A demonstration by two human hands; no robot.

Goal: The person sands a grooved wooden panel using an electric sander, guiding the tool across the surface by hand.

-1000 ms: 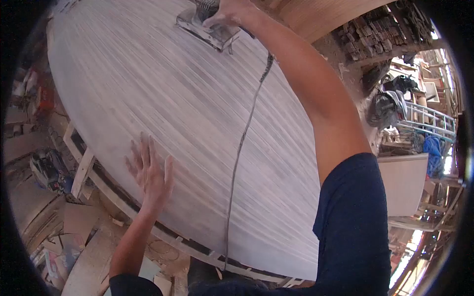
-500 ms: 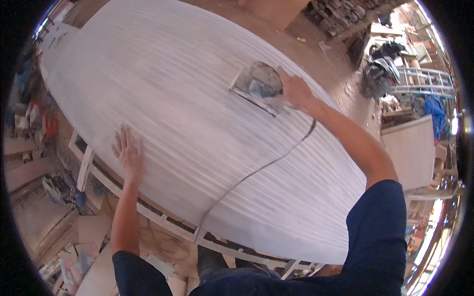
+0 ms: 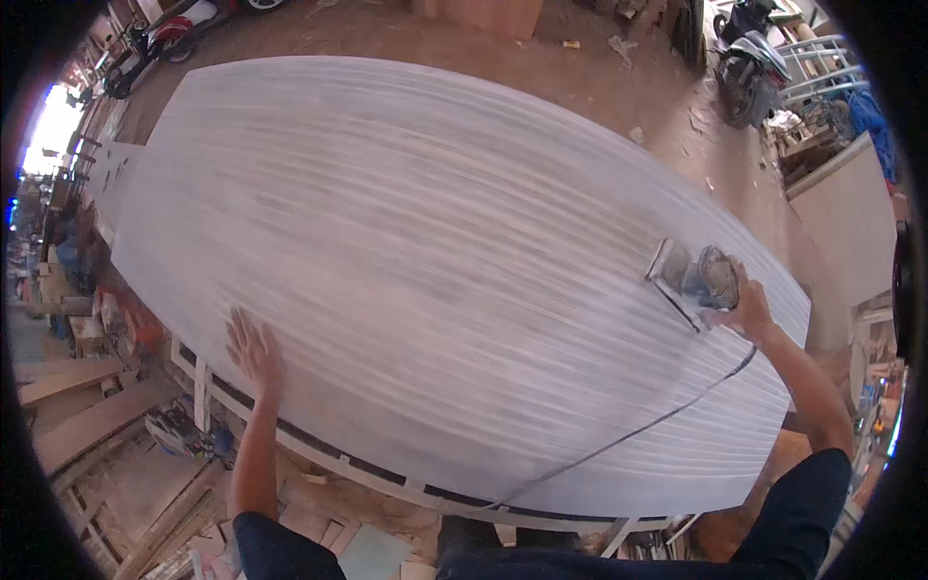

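Observation:
A large white panel with long pale and grey streaks fills most of the view. On its right part sits an electric sander, a flat rectangular pad under a rounded, dusty body. My right hand is wrapped round the sander's body from its right side. A dark cord trails from the tool across the panel and over the near edge. My left hand lies flat near the panel's left front edge, fingers stretched out, holding nothing.
Under the panel's near edge runs a pale wooden frame. Wood pieces lie on the floor at lower left. Motorbikes stand at top left and top right. A pale board leans at the right.
My right hand has moved the sander to the right along the panel, and the cord has followed. My left hand remains flat on the panel. The camera view has shifted.

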